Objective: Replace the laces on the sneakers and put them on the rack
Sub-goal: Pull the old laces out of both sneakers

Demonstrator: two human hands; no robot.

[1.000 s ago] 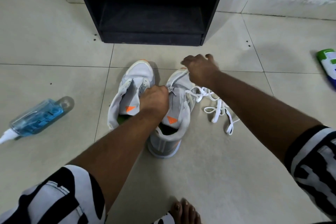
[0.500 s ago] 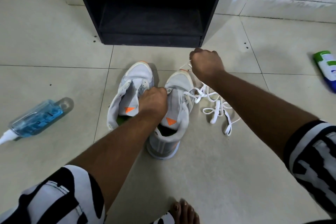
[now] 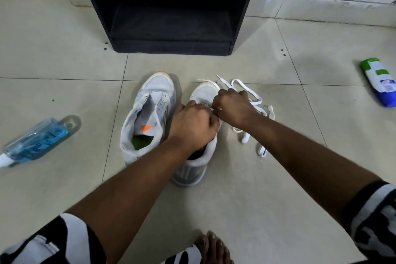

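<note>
Now the left hand (image 3: 190,126) grips the right sneaker (image 3: 197,156) while the right hand (image 3: 231,107) pinches its white lace (image 3: 250,96)

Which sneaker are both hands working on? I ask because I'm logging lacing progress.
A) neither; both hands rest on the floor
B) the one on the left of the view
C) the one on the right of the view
C: the left hand and right hand meet over the right-side sneaker, where the white lace trails; the other sneaker sits untouched.
</note>
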